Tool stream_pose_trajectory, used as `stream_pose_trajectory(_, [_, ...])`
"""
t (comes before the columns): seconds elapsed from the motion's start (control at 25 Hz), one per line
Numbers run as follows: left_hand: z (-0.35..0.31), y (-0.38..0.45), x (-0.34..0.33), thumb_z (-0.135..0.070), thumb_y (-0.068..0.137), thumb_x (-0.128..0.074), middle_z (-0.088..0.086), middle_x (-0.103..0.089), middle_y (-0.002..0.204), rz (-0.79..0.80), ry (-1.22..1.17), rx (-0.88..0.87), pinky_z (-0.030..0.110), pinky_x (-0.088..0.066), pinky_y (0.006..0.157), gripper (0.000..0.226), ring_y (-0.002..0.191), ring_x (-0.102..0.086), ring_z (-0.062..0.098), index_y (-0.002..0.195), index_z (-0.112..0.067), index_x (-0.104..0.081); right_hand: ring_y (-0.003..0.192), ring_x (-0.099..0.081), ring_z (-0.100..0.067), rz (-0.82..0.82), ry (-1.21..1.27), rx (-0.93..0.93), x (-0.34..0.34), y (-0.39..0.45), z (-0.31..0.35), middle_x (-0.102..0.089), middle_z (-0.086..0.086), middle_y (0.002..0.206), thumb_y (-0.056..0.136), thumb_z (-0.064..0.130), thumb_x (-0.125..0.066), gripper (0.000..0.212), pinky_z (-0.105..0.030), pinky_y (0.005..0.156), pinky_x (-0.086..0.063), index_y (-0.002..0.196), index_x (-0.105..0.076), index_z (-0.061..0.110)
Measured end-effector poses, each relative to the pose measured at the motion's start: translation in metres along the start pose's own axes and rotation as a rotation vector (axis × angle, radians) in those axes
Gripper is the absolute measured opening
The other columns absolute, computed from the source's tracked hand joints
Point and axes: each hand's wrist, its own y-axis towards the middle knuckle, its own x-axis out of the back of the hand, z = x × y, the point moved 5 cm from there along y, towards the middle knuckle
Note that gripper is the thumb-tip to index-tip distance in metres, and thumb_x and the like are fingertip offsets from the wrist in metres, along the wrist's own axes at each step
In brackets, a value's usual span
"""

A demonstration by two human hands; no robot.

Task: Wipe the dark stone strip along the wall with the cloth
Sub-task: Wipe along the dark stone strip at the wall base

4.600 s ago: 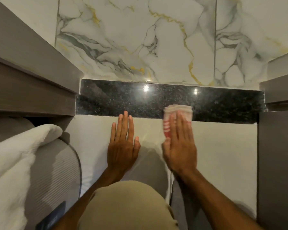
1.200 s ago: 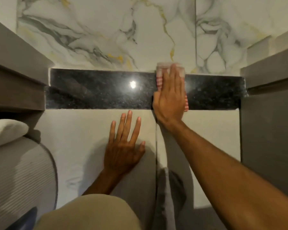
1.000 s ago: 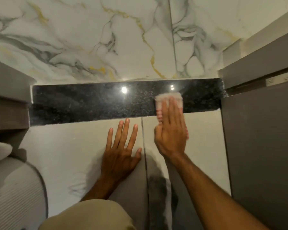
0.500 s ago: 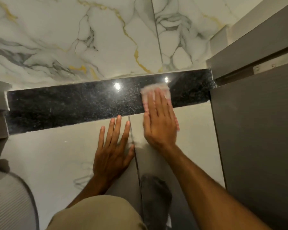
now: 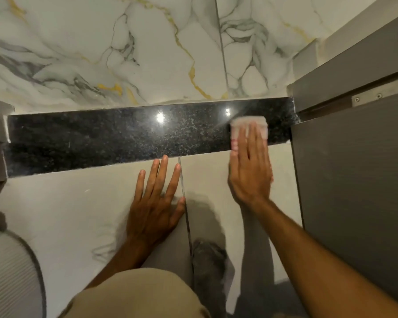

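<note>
The dark speckled stone strip (image 5: 101, 138) runs left to right under the marble wall, with two light glints on it. My right hand (image 5: 249, 171) lies flat on a small white cloth with red stripes (image 5: 241, 123), pressing it onto the strip near its right end. Only the cloth's top edge and left side show past my fingers. My left hand (image 5: 155, 203) rests flat and spread on the pale floor tile just below the strip, holding nothing.
A grey cabinet panel (image 5: 354, 180) closes off the right side, close to the cloth. White marble wall with gold and grey veins (image 5: 124, 53) rises behind the strip. A grey ribbed object (image 5: 7, 276) sits at lower left; my knee (image 5: 136, 294) fills the bottom middle.
My right hand has slid the cloth rightward along the strip toward the grey cabinet. The view has shifted, and my left hand stays flat on the tile.
</note>
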Motion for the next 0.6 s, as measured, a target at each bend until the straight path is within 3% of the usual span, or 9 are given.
stream_pose_trajectory(0.08, [0.000, -0.003, 0.000, -0.051, 0.108, -0.040, 0.023, -0.023, 0.179, -0.011, 0.013, 0.013, 0.065, -0.025, 0.133, 0.074, 0.166, -0.023, 0.042, 0.170, -0.012, -0.033, 0.175, -0.002, -0.031, -0.011, -0.046, -0.119, 0.004, -0.010, -0.022, -0.003, -0.014, 0.188, 0.120, 0.028, -0.030, 0.067, -0.052, 0.144, -0.011, 0.178, -0.004, 0.009])
stream_pose_trajectory(0.2, [0.000, -0.004, -0.005, -0.053, 0.109, -0.039, 0.020, -0.017, 0.182, -0.020, 0.022, -0.002, 0.059, -0.015, 0.138, 0.075, 0.169, -0.015, 0.038, 0.173, -0.016, -0.024, 0.175, -0.002, -0.036, -0.076, -0.039, -0.260, 0.008, 0.056, -0.015, -0.001, -0.021, 0.186, 0.120, 0.033, -0.021, 0.066, -0.054, 0.142, -0.011, 0.177, -0.002, 0.004])
stream_pose_trajectory(0.32, [0.007, -0.004, -0.007, -0.051, 0.109, -0.037, 0.020, -0.013, 0.182, -0.077, 0.043, 0.095, 0.058, -0.011, 0.138, 0.075, 0.170, -0.011, 0.036, 0.174, -0.018, -0.019, 0.175, -0.004, -0.037, -0.101, -0.027, -0.030, 0.000, 0.090, 0.074, -0.003, -0.020, 0.186, 0.118, 0.033, -0.017, 0.066, -0.054, 0.143, -0.008, 0.177, -0.006, 0.006])
stream_pose_trajectory(0.4, [0.017, -0.010, 0.002, -0.046, 0.110, -0.035, 0.024, -0.016, 0.181, -0.123, 0.051, 0.270, 0.063, -0.018, 0.136, 0.073, 0.169, -0.015, 0.040, 0.173, -0.014, -0.022, 0.175, -0.003, -0.033, -0.067, -0.008, 0.239, -0.010, 0.044, 0.129, 0.000, -0.014, 0.187, 0.116, 0.029, -0.027, 0.067, -0.054, 0.143, -0.010, 0.178, -0.008, 0.011])
stream_pose_trajectory(0.48, [0.029, -0.022, 0.013, -0.041, 0.110, -0.036, 0.028, -0.022, 0.178, -0.152, 0.055, 0.383, 0.068, -0.030, 0.131, 0.069, 0.165, -0.024, 0.045, 0.171, -0.009, -0.030, 0.176, -0.002, -0.029, 0.055, -0.018, 0.403, -0.018, -0.021, 0.135, -0.001, -0.010, 0.188, 0.114, 0.027, -0.038, 0.072, -0.055, 0.141, -0.019, 0.179, -0.008, 0.016])
stream_pose_trajectory(0.52, [0.037, -0.031, 0.016, -0.040, 0.109, -0.038, 0.029, -0.025, 0.176, -0.155, 0.060, 0.415, 0.070, -0.034, 0.128, 0.068, 0.164, -0.028, 0.046, 0.169, -0.008, -0.034, 0.176, -0.003, -0.027, 0.087, -0.029, 0.392, -0.017, -0.041, 0.119, -0.001, -0.007, 0.188, 0.114, 0.029, -0.038, 0.072, -0.055, 0.140, -0.022, 0.179, -0.008, 0.018])
stream_pose_trajectory(0.6, [0.056, -0.050, 0.019, -0.041, 0.109, -0.037, 0.028, -0.025, 0.176, -0.171, 0.084, 0.482, 0.071, -0.035, 0.127, 0.067, 0.162, -0.029, 0.046, 0.167, -0.008, -0.037, 0.176, -0.002, -0.028, 0.052, -0.035, 0.186, -0.013, -0.038, 0.083, -0.001, -0.009, 0.188, 0.116, 0.032, -0.030, 0.069, -0.056, 0.140, -0.022, 0.179, -0.008, 0.015])
